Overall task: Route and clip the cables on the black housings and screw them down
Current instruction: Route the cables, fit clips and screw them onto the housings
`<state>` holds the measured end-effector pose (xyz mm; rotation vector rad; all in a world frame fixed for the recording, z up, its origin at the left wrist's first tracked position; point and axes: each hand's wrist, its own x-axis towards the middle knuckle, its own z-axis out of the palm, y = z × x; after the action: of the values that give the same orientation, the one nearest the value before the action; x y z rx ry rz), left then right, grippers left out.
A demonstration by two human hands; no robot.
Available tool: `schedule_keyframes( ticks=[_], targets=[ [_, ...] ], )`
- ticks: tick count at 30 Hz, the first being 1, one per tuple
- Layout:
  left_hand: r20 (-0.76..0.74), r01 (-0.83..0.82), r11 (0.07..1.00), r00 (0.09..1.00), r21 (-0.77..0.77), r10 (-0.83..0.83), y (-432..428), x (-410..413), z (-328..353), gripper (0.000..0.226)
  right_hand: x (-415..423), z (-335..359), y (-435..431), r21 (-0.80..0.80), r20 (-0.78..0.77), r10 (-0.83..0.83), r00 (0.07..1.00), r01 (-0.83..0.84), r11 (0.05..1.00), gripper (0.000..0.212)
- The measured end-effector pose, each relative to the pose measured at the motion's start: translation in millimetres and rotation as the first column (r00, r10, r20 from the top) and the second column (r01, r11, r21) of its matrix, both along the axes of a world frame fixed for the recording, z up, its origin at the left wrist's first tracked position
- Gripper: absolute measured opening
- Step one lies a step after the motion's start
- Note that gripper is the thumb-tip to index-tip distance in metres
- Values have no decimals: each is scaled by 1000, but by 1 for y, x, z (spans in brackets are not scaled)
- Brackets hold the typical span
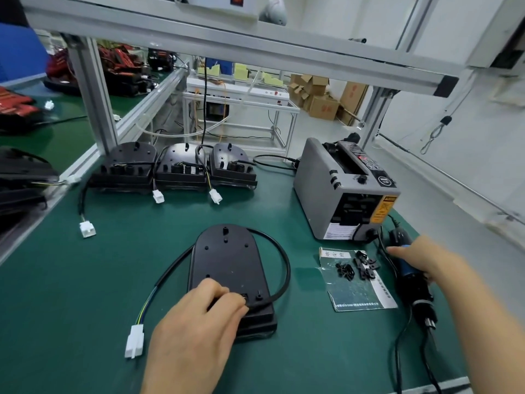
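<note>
Green matting is covering the bench under an aluminium frame; left hand is pinching the cable on a black housing, right hand resting straight-fingered on the screwdriver.

You're facing a green mat; black housing trailing black cable, yellow-green wires ending in white connector; grey dispenser wearing a yellow label.
</note>
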<state>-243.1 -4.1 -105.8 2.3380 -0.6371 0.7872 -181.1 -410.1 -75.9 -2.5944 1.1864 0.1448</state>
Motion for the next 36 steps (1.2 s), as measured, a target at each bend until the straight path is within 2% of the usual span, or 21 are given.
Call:
schedule_keyframes(
  ticks=[3,8,17,19,21,22,24,26,28,32,36],
  targets=[
    [3,1,1000,1000,-7,-1,0,1,-2,23,-3,0,-1,-85,-61,18,998,-24,996,66],
    [10,7,1000,1000,-30,-7,0,1,-5,17,-2,5,4,-182,-39,70,997,-76,980,57],
    [2,19,999,1000,-26,-19,1,2,-7,17,2,15,13,-137,-42,121,992,-125,983,46],
    [-3,20,999,1000,-26,-20,1,2,-7,17,-2,19,22,-180,13,130,991,-126,976,40],
    [-2,19,999,1000,-27,-19,1,3,-7,17,-3,23,32,-229,238,174,955,-119,966,20],
    [2,19,999,1000,-29,-19,1,3,-7,16,-1,26,39,-174,393,189,900,-129,976,8],
    [7,21,999,1000,-36,-20,1,3,-7,13,4,28,52,111,624,95,776,-209,972,11],
    [8,24,999,1000,-40,-24,1,2,-7,10,9,27,63,413,645,-100,757,-236,880,8],
    [8,21,999,1000,-33,-21,1,2,-7,13,14,23,68,591,597,-252,761,-205,780,15],
    [7,2,1000,1000,-16,-2,0,2,-6,20,21,21,74,771,544,-473,693,-190,608,17],
    [5,2,1000,1000,-18,-1,0,2,-5,20,21,21,80,786,553,-519,651,-202,584,16]
  ],
)
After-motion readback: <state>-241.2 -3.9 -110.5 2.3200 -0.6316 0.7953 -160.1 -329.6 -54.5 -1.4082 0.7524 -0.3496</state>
